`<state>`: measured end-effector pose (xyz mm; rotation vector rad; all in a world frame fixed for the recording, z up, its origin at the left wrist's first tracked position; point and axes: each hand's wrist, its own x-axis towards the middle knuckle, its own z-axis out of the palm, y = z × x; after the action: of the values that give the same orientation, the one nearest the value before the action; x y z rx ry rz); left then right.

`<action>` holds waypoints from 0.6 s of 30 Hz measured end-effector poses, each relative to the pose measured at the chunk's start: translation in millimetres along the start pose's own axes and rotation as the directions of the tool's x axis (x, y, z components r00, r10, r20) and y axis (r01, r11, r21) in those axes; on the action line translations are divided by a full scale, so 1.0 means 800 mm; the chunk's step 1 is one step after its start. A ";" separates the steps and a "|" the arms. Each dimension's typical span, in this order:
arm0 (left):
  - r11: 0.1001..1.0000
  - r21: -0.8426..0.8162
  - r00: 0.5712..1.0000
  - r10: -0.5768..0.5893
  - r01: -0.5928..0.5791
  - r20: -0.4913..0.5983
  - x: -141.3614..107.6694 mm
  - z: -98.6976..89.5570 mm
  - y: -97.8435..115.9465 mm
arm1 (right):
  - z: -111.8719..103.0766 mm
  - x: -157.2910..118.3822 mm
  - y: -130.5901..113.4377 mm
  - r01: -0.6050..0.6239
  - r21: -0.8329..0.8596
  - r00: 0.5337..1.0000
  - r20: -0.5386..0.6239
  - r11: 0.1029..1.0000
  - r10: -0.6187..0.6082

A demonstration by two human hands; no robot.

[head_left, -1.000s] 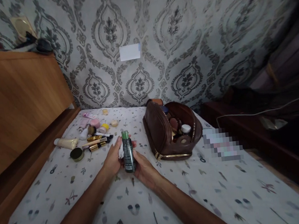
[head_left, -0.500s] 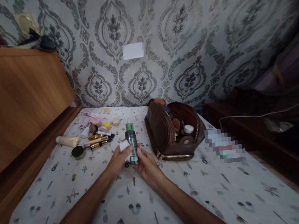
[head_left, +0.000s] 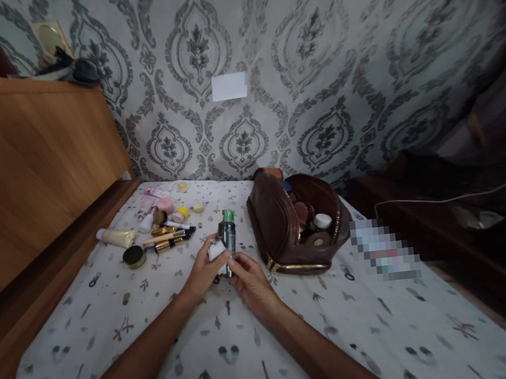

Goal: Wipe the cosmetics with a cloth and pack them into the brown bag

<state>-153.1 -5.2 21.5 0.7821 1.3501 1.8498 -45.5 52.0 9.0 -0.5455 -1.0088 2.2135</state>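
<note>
Between my hands is a dark green bottle (head_left: 228,235) with a bright green cap, tilted slightly to the right over the patterned sheet. My left hand (head_left: 204,268) pinches a white wipe (head_left: 216,250) against the bottle's left side. On the other side, my right hand (head_left: 252,280) grips the lower part of the bottle, thumb and fingers closed on it. To the right stands an unzipped brown cosmetic bag (head_left: 274,220), with several items inside, among them a white-lidded jar (head_left: 322,221).
Left of my hands lie a cream tube (head_left: 116,236), a dark round jar (head_left: 134,257), makeup brushes (head_left: 165,238), a pink jar (head_left: 165,206) and several small containers. A wooden cabinet (head_left: 43,169) borders the left side. The patterned wall (head_left: 242,136) rises behind. A blurred-out item (head_left: 383,251) lies at right.
The bottle's top has tipped to the right, and my left hand with the wipe has shifted slightly along its side. The whole view has moved a little.
</note>
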 end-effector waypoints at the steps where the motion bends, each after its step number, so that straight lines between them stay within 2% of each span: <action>1: 1.000 0.005 1.000 0.006 -0.006 -0.023 0.000 -0.001 0.000 | 0.000 0.000 0.000 -0.006 -0.015 1.000 0.005 1.000 0.006; 6: 0.995 -0.044 0.991 -0.094 0.090 -0.093 0.001 -0.001 0.008 | 0.004 -0.005 -0.002 -0.031 -0.072 0.993 0.110 0.997 0.039; 11: 0.915 -0.341 0.966 -0.252 0.217 -0.061 0.006 0.001 0.033 | 0.009 -0.013 -0.002 -0.117 -0.101 0.968 0.209 0.988 0.136; 14: 0.836 -0.476 0.950 -0.313 0.274 -0.002 0.008 0.000 0.042 | 0.010 -0.015 -0.002 -0.177 -0.069 0.957 0.219 0.982 0.188; 18: 0.797 -0.535 0.943 -0.333 0.282 0.001 0.010 -0.002 0.038 | 0.012 -0.015 -0.001 -0.215 -0.009 0.956 0.202 0.977 0.212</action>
<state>-164.6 -5.8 51.0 0.1714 0.8755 1.8716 -42.0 39.0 16.5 -0.4483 -1.0806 2.5065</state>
